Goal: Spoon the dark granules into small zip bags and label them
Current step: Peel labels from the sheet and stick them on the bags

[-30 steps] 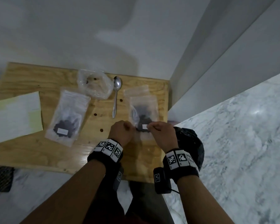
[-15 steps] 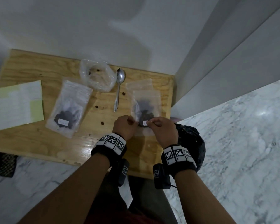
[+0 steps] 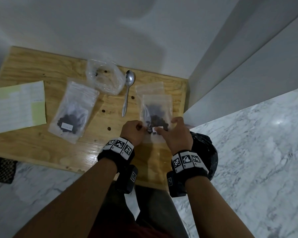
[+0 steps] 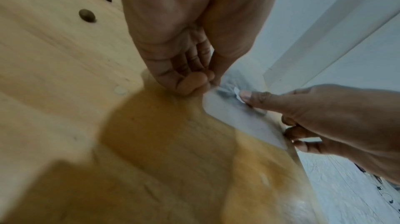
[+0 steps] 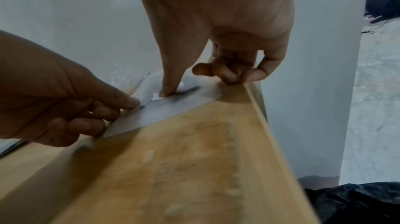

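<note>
Label [image 3: 155, 129] lies under the right hand [image 3: 176, 134] index fingertip on the filled zip bag [image 3: 156, 115]; left hand [image 3: 132, 133], curled, pins the bag's edge. Rub outward, flattening bubbles.

Left hand [image 3: 132, 132] fingers curled under, pinching, right hand [image 3: 176, 134] just beside it, index finger [image 5: 171, 80] extended pressing down, forearms parallel

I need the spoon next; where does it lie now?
In the head view the spoon lies on the wooden board, between the crumpled plastic bag and the zip bag.
</note>
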Available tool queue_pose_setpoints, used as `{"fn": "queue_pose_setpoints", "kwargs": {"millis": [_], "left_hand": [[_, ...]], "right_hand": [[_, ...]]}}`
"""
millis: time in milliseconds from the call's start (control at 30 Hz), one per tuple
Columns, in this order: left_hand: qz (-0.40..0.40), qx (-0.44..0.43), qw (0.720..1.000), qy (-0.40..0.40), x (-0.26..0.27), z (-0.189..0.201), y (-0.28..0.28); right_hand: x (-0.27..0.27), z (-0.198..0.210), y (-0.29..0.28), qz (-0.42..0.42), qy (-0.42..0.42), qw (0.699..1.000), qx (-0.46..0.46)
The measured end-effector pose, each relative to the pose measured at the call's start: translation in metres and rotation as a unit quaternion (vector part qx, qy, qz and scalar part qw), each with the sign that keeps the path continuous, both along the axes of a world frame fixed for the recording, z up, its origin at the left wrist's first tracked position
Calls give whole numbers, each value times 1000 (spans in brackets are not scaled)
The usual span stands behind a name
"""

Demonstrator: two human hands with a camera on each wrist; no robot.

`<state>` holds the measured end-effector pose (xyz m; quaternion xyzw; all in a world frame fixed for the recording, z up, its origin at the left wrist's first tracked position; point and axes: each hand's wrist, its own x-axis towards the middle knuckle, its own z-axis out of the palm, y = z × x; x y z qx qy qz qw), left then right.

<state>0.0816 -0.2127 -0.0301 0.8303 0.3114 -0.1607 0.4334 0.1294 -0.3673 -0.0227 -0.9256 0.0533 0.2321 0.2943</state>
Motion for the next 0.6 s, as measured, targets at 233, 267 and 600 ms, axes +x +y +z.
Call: {"fn": "queue_pose_setpoints", "kwargs": {"millis": [233, 267, 600], "left_hand": [[-23, -17, 1000, -11, -2, 1, 4], [-26, -24, 999, -16, -3, 2, 5], [-32, -114, 992, -49, -16, 39, 30]], "right_hand": [[5, 2, -12, 2, 10, 999, -34], [5, 1, -14, -2, 5, 1000, -23], [6, 20, -1, -15, 49, 972, 229]]}}
